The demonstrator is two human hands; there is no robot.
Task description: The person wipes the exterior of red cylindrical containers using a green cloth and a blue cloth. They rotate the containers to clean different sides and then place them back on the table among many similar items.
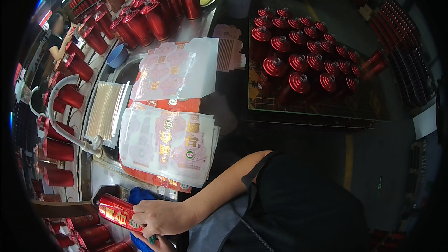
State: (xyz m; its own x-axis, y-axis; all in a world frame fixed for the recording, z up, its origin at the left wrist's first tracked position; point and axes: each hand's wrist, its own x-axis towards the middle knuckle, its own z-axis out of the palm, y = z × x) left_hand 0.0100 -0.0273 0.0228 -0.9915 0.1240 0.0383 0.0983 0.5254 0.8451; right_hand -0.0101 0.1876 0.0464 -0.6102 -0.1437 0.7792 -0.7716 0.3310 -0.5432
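Hands: two, both the person's own, near seven o'clock.
Right hand: back turned up, fingers bent and close together, clamped on the near end of the red bottle.
Left hand: one, lower, mostly hidden under the right; I cannot tell how its fingers stand.
Right forearm: bare, elbow bent near five o'clock, slanting down toward eight.
Red bottle: one, between seven and eight o'clock, lying tilted, its far end toward ten, gold lettering facing up.
Blue cloth: one, just beside the bottle and right hand.
Printed sheets: two stacks, a lower stack at eight o'clock and an upper stack at ten, both pale with pink and gold; the lower overlaps a red sheet.
Pale strips: one bundle at nine o'clock, too fine to count.
Faucet: one curved white spout in the foreground, nine o'clock.
Blue bowl: one, ten o'clock.
Capped red bottles: about twenty-five, upright on a dark table at two o'clock.
Co-worker: one person in dark clothing, ten o'clock.
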